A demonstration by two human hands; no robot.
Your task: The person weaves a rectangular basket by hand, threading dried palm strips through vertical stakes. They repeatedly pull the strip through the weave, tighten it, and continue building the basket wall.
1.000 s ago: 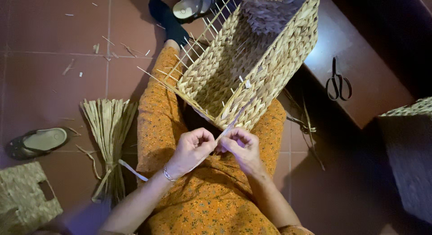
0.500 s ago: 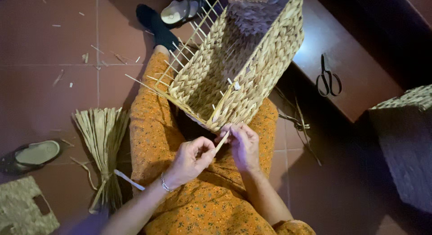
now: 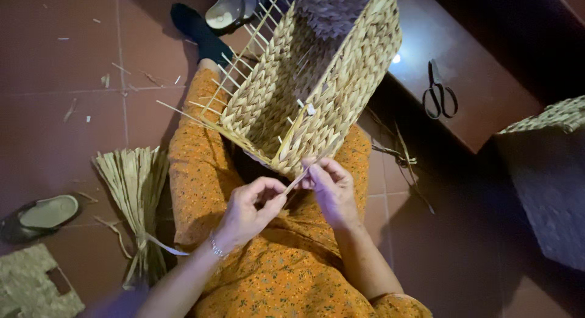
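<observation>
A half-woven straw basket (image 3: 317, 92) rests tilted on my lap, its open side facing me and bare stakes sticking out along its left edge. My left hand (image 3: 253, 208) pinches a pale straw strand (image 3: 297, 181) that runs up into the basket's near corner. My right hand (image 3: 332, 187) grips the same strand just below the basket's bottom edge, fingers closed against the weave. I sit on the floor in orange patterned clothing, with a thin bracelet on my left wrist.
A tied bundle of straw (image 3: 137, 196) lies on the red tiles to my left, near a sandal (image 3: 39, 214) and a woven mat piece (image 3: 30, 287). Black scissors (image 3: 439, 92) lie on a raised step at right. Another woven basket (image 3: 548, 172) stands far right.
My hands have moved up closer to the basket's bottom edge, drawing the strand tighter. The basket has shifted slightly upward and nearer in view.
</observation>
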